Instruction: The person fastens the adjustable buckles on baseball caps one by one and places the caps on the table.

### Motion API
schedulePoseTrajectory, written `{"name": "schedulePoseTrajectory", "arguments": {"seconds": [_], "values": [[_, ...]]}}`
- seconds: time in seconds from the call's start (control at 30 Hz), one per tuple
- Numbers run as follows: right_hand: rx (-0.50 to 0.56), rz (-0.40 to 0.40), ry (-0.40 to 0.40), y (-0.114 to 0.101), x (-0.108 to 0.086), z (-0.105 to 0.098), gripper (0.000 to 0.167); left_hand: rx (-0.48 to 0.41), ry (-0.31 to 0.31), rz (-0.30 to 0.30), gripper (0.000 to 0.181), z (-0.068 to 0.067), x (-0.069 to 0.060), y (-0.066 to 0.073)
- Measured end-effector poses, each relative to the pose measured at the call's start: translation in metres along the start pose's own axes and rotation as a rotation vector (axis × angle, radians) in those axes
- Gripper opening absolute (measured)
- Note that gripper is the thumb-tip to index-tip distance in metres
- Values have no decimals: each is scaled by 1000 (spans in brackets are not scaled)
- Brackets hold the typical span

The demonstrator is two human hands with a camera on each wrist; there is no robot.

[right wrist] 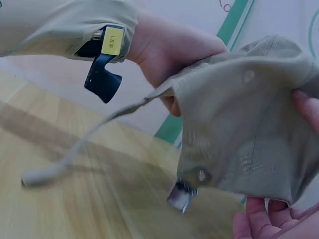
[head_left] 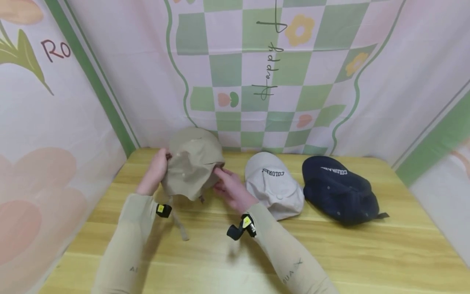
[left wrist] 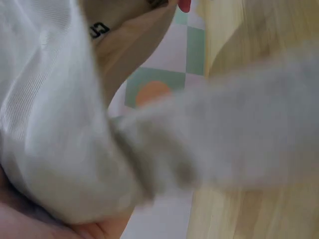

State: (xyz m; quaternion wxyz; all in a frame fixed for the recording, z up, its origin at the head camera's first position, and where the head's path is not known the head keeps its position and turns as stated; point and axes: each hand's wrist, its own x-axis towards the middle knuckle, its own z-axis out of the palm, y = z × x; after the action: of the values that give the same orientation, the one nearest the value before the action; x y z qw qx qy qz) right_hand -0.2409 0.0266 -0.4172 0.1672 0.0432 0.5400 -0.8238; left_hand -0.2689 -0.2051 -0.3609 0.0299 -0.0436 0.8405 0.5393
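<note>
A beige baseball cap (head_left: 194,163) is held up over the back left of the table. My left hand (head_left: 156,173) grips its left edge, the fingers partly hidden behind the fabric. On the opposite edge, my right hand (head_left: 233,188) pinches the cap between thumb and fingers, which the right wrist view shows above and below the fabric (right wrist: 239,134). A loose strap (right wrist: 99,132) dangles from the cap, and a small metal buckle (right wrist: 180,195) hangs at its lower edge. Dark lettering (left wrist: 98,31) shows on the cap's far part in the left wrist view.
A light grey cap (head_left: 273,183) lettered COLORADO lies just right of my right hand. Beside it is a navy cap (head_left: 339,190) with white lettering. Both rest on the wooden table (head_left: 205,261). Patterned cloth (head_left: 227,69) hangs behind the table and along its sides.
</note>
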Motion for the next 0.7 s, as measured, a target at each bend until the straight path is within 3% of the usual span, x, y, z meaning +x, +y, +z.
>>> {"name": "schedulePoseTrajectory", "arguments": {"seconds": [0.1, 0.23, 0.4, 0.53, 0.7], "values": [[29, -6, -1, -4, -3, -2, 44, -92, -67, -16, 64, 1, -2, 1], [48, -28, -7, -8, -5, -6, 39, -123, -132, 15, 63, 2, -3, 0], [94, -78, 12, -13, -6, -10, 32, -131, -123, 32, 26, 5, -6, 0], [109, -109, 68, -15, -5, -11, 24, -166, -107, 5, 23, 10, -9, 1], [118, -113, 128, -17, -6, -11, 37, -226, -130, 12, 29, 16, -9, 1]]}}
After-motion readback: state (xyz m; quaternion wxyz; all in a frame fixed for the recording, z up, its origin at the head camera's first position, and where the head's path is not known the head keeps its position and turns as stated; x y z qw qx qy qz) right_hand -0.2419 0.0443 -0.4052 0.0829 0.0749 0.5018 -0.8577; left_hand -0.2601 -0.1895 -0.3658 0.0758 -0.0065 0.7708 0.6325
